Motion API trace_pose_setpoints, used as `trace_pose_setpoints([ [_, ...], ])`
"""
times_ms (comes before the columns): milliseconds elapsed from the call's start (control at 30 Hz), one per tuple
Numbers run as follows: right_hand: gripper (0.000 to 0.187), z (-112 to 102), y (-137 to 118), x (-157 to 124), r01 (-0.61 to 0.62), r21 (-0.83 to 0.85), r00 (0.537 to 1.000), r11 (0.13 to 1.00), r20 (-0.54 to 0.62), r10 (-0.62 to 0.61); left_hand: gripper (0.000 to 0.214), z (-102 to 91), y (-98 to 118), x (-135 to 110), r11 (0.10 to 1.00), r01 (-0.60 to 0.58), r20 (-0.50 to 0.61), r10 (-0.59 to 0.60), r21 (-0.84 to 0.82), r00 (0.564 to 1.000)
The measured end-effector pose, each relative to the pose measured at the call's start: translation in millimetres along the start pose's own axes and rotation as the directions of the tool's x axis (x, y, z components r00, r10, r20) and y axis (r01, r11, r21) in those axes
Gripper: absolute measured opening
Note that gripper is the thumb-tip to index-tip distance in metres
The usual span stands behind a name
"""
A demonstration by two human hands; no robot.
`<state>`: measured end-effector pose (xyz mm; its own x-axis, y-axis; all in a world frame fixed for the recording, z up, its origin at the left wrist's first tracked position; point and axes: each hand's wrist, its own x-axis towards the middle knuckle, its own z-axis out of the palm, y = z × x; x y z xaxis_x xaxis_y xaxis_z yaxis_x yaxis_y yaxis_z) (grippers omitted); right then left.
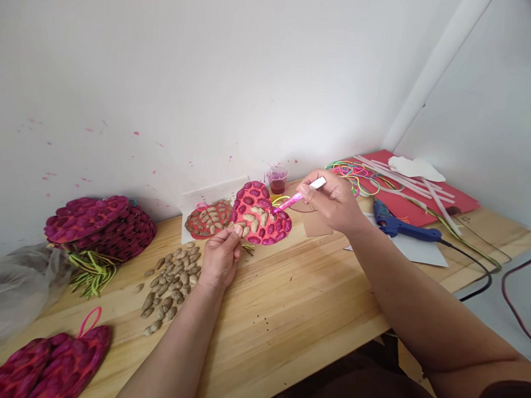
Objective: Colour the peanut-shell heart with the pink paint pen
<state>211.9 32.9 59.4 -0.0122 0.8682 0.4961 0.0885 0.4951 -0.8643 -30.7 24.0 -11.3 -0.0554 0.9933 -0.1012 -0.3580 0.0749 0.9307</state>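
Observation:
My left hand (222, 252) pinches the lower left edge of a red heart-shaped card (262, 215), held up off the table. Peanuts cover the card; many are coloured magenta, while several near the middle and lower left stay tan. In my right hand (333, 200) is a paintbrush (297, 200) with a white end and a pink-stained shaft, its tip touching the card near the upper middle. A clear cup of dark pink paint (277, 179) stands just behind. Loose peanuts (175, 280) lie left of my left hand.
Behind my left hand lies another peanut-covered card (209, 218). Stacked magenta hearts (101, 225) stand at the left, with more hearts (55, 363) at front left. On the right are a blue glue gun (406, 227) with its cord, white glue sticks (416, 184), coloured cords (351, 173) and red sheets (461, 201).

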Motion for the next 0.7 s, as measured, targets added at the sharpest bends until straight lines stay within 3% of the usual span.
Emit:
trace_pose_setpoints([
  [200,0.047,0.0,0.9,0.2,0.013,0.002,0.998,1.0,-0.064,-0.013,0.04,-0.7,0.2,-0.1,1.0,0.008,0.006,-0.008,0.004,1.0],
  [367,0.045,-1.0,1.0,-1.1,0.011,-0.032,0.999,0.999,0.037,-0.009,0.041,-1.1,-0.4,-0.1,1.0,0.006,0.012,-0.006,0.003,1.0],
  [567,0.047,-2.0,1.0,-0.1,0.01,0.017,1.0,1.0,-0.023,-0.01,0.044,-1.4,0.1,0.3,1.0,0.011,0.008,-0.011,-0.02,1.0],
  [700,0.045,-3.2,-0.1,0.2,-0.005,0.037,0.998,0.999,0.066,0.002,0.041,-1.5,1.9,0.1,0.999,0.012,0.025,-0.012,-0.032,1.0],
])
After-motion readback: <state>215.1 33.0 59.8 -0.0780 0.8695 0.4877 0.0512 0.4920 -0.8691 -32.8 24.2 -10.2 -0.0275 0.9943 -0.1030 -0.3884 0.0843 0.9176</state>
